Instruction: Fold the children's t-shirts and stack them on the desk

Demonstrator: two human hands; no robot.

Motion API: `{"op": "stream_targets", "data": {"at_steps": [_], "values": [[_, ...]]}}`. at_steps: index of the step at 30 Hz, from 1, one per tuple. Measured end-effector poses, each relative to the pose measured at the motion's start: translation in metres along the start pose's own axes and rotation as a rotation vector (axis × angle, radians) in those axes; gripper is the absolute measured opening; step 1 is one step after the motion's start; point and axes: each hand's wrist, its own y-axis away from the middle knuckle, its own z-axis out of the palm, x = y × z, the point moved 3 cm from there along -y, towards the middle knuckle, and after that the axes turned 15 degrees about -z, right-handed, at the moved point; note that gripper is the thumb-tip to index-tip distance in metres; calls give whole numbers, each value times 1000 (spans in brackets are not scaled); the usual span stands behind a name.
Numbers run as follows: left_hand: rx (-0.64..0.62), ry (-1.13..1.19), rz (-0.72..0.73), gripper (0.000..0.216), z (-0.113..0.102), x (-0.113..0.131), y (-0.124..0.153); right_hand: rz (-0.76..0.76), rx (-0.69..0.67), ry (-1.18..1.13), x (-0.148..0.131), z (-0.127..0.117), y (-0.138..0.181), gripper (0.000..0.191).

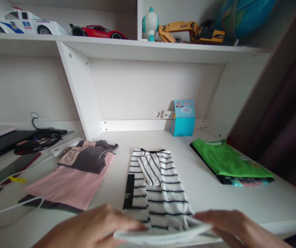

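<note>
A white shirt with black stripes (158, 182) lies folded lengthwise on the white desk (205, 182), collar toward the wall. At the bottom of the view, my left hand (96, 227) and my right hand (236, 227) each grip the shirt's near hem, lifted and curled a little off the desk. The hem between them is blurred. Both hands are partly cut off by the frame edge.
A pink garment (67, 186) with a grey folded one (91, 158) on it lies left. A green folded stack (228, 162) sits right. A blue box (184, 119) stands at the back wall. Cables, a phone and dark devices (21, 144) crowd the far left. Toy vehicles line the shelf above.
</note>
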Motion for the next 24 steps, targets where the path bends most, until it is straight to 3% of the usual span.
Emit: {"op": "stream_targets", "data": {"at_steps": [2,5,8,10,13,17,24], "values": [[-14,69,-21,36,-39,12,-24,171,101,-12,27,-23,-28,31],[30,232,-9,33,-73,-5,-96,289,140,-87,96,-22,-78,30],[58,443,-240,30,-70,-56,-173,446,171,-133,170,13,-110,25],[59,476,-383,29,-57,-87,-203,500,181,-121,201,40,-117,23],[57,492,-392,31,-43,-109,-218,532,222,-76,220,65,-114,22],[53,506,-374,28,-42,-117,-217,544,276,-19,221,69,-105,22],[322,82,-374,20,-55,-126,-223,628,280,80,226,74,-98,40]]}}
